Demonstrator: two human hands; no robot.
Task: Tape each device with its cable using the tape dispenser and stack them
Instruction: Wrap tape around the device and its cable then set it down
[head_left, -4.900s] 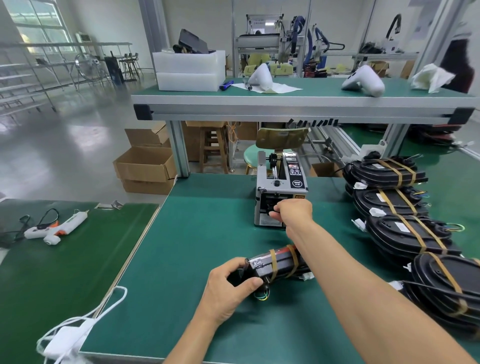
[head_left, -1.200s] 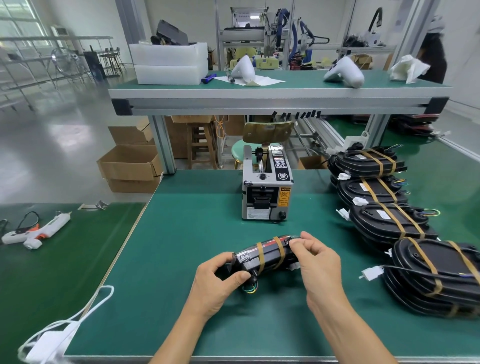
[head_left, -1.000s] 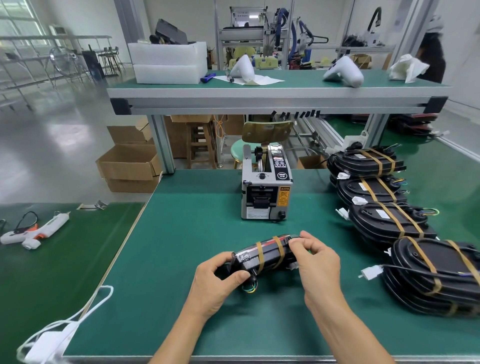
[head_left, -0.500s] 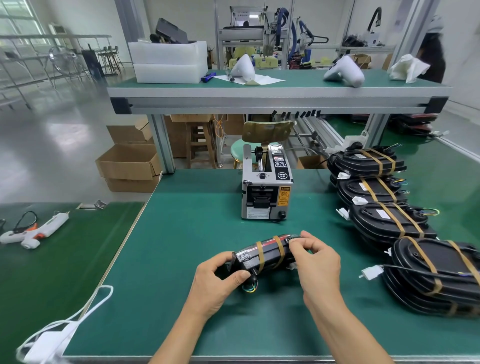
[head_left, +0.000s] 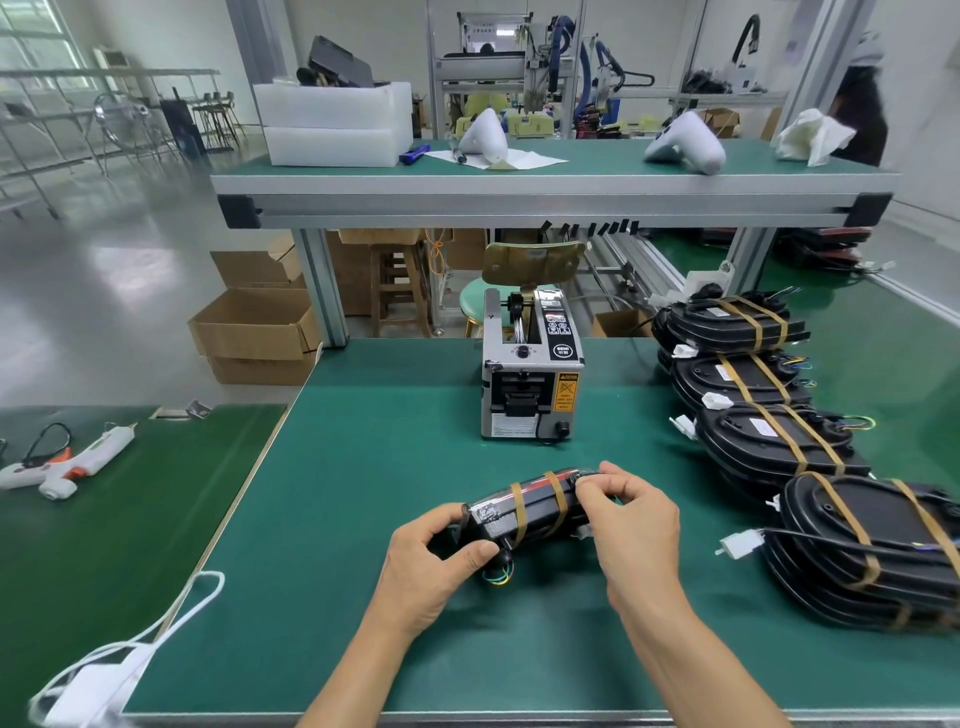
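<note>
On the green table (head_left: 363, 467), near its front edge, one black device (head_left: 524, 512) lies on its side, wrapped by two brown tape bands. Both hands hold it: the left hand (head_left: 436, 566) grips its left end with thumb and curled fingers, and the right hand (head_left: 631, 525) pinches its right end at the top with thumb and forefinger. One tape dispenser (head_left: 530, 371) stands just behind, apart from the device. Along the right side, four stacks of taped black devices (head_left: 769, 447) sit in a row, each crossed by two bands. One white glue gun (head_left: 67, 460) lies on the neighbouring table at left.
</note>
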